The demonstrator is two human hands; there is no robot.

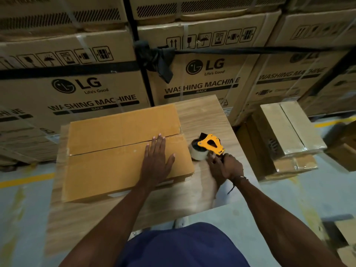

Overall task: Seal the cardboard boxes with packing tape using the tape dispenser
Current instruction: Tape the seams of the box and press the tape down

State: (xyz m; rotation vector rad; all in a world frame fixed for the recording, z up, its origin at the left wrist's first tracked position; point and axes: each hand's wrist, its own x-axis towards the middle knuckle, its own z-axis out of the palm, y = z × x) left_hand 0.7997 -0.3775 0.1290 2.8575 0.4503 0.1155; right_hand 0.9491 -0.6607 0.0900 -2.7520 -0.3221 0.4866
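— While the cardboard box [127, 151] is lying flat on the wooden table [200, 114], how is its seam [123, 146] set against the hands?

— The seam is run lengthwise across the lid, from the far right edge down towards the near left. The left hand [157, 158] is laid flat on the lid with fingers spread and straight, the fingertips reaching the seam near its right end.

— And the tape dispenser [209, 147]?

— It is set on the table just beside the box's right side, close to where the seam ends. Its handle is gripped by the right hand [224, 165], fingers curled round it; the roll is turned towards the box.

— So which hand is nearer the starting point?

— Both are near it, it is judged, but the tool is already carried by the right. A short move leftward onto the seam's right end would seem to be called for, then a pull along the long axis
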